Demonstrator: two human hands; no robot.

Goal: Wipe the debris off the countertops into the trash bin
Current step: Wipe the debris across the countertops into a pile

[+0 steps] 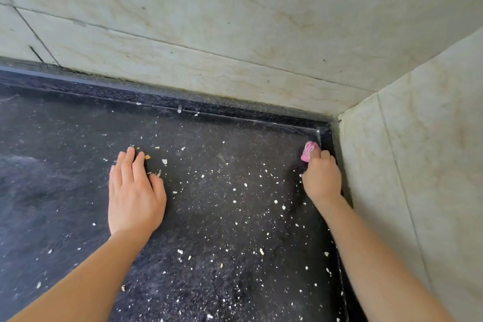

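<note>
The wiping looks barely begun: the right hand (pixel 322 178) grips a small pink patterned cloth (pixel 309 150) in the far right corner of the dark speckled stone tabletop (pixel 52 178), the left hand (pixel 136 191) rests flat, fingers straight, and pale crumbs of debris (pixel 245 185) lie scattered, no trash bin in view

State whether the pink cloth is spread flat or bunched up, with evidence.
Bunched up: the right hand grips the pink cloth, and only a small crumpled wad pokes out of its grip.
</note>
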